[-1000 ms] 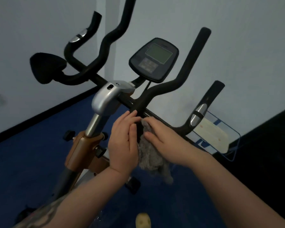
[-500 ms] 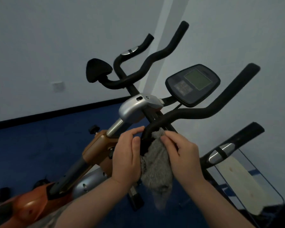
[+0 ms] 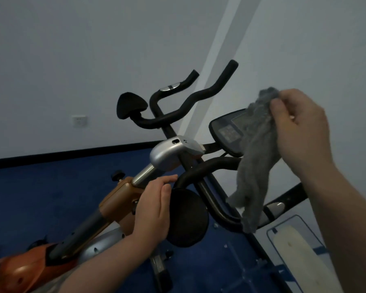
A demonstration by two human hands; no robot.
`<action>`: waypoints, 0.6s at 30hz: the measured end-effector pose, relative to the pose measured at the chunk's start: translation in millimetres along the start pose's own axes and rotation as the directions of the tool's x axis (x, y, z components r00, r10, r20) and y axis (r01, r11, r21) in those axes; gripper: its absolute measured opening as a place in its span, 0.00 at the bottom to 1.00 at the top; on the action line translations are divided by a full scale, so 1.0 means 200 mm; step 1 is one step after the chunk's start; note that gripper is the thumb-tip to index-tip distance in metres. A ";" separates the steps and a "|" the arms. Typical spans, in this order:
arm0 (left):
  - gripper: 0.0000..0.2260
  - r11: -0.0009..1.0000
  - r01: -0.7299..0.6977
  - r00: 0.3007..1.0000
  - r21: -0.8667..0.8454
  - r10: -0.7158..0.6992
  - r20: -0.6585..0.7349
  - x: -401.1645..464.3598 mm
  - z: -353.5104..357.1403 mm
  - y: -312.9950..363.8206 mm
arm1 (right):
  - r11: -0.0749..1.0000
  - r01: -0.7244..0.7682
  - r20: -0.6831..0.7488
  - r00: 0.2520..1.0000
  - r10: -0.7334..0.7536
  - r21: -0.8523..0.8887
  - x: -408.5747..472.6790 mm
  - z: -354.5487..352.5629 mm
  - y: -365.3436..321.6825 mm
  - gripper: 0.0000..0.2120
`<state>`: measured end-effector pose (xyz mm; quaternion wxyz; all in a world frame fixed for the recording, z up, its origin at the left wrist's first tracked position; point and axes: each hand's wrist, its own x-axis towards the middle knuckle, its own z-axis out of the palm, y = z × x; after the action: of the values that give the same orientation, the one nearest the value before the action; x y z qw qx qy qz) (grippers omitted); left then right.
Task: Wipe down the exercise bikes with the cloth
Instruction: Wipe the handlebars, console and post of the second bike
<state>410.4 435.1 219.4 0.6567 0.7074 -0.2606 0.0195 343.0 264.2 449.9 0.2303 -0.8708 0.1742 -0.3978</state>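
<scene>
Pinched in the right hand (image 3: 300, 132), the grey cloth (image 3: 256, 157) dangles before the console (image 3: 226, 134), whose writing is illegible; left hand (image 3: 154, 206) rests flat-fingered against the elbow pad (image 3: 186, 218), grasping nothing.

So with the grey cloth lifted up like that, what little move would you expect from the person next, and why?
Probably bringing the cloth down onto the console to wipe it. The right hand pinches the cloth by its top so it dangles just in front of the screen, touching nothing that I can tell. The left hand lies flat by the elbow pad, fingers straight, perhaps steadying the bike.
</scene>
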 end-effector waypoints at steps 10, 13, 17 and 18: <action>0.17 0.995 0.061 0.998 -0.077 -0.062 -0.002 0.00 0.00 0.02 | 0.868 -0.419 0.655 0.739 0.157 0.265 -0.72 0.23 0.05 0.17; 0.15 0.985 0.118 0.993 -0.123 -0.115 0.035 0.00 0.00 0.02 | 0.941 -0.311 0.315 0.914 0.257 0.134 -0.68 0.28 0.07 0.16; 0.16 0.981 0.125 0.992 -0.150 -0.119 0.048 0.00 0.00 0.02 | 0.864 -0.231 0.373 0.830 0.415 -0.447 -0.72 0.41 0.04 0.26; 0.16 0.979 0.130 0.991 -0.156 -0.124 0.046 0.00 0.00 0.02 | 0.852 -0.197 0.382 0.829 0.409 -0.485 -0.73 0.47 0.02 0.29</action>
<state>408.5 434.9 223.2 0.7061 0.6682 -0.2276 -0.0560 323.7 356.9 304.9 0.1316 -0.9295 0.3345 -0.0830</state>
